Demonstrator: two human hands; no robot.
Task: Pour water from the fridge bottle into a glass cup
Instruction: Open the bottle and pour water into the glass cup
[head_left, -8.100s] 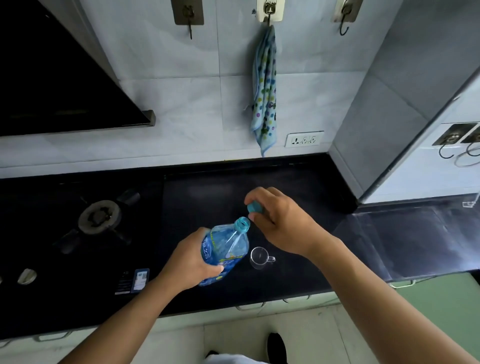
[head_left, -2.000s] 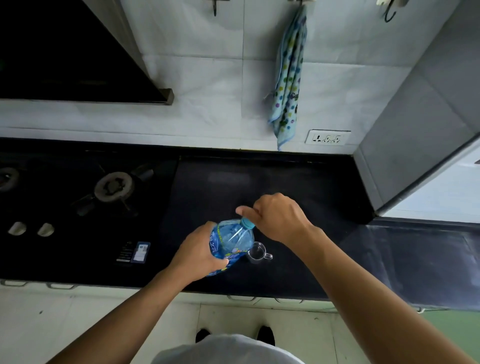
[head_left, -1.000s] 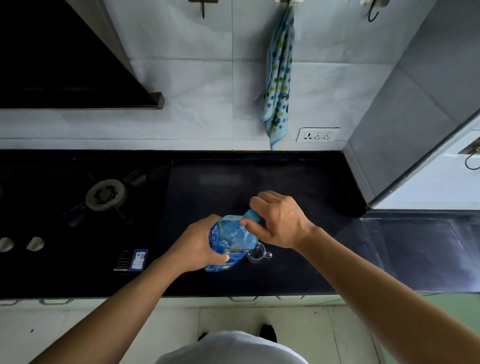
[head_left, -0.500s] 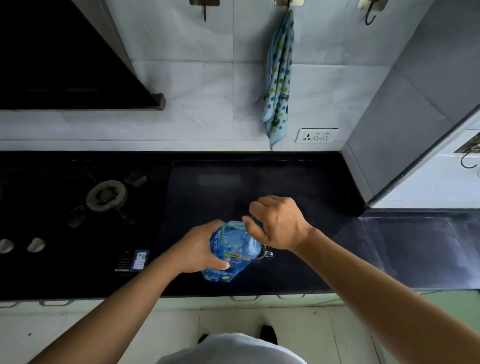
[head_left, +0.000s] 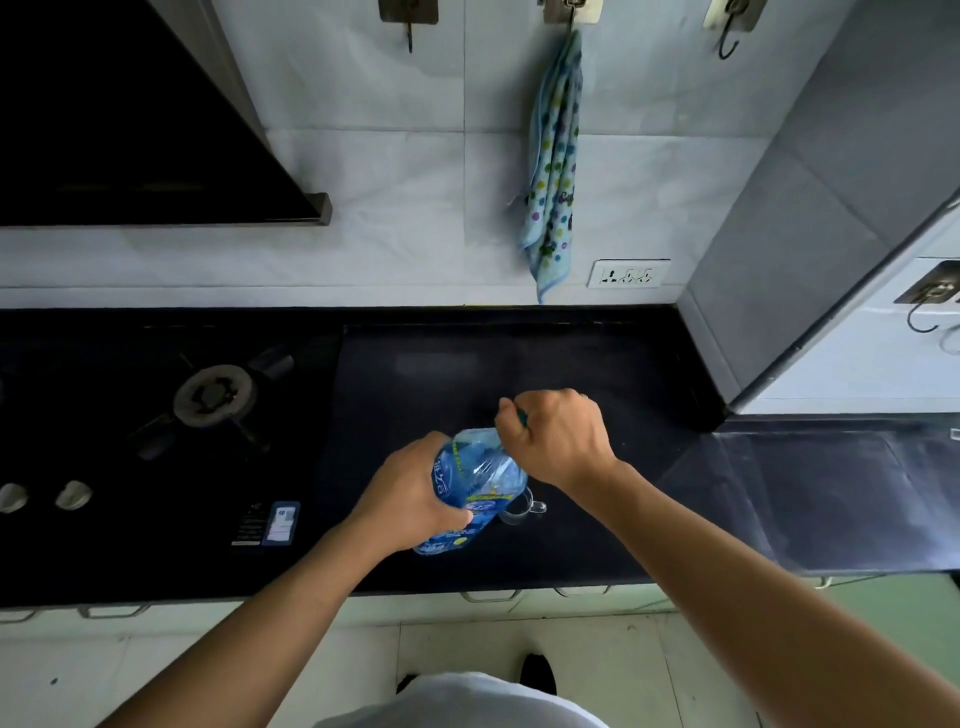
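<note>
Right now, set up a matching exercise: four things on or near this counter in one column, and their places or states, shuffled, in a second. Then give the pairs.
Things:
1. water bottle
2. glass cup
3. dotted towel
4. right hand

Places or states:
A. hanging from a wall hook
B. closed over the bottle's top
C. gripped by the left hand
D. standing on the black counter, partly hidden behind the bottle

Pairs: 1-C, 2-D, 3-A, 4-B
</note>
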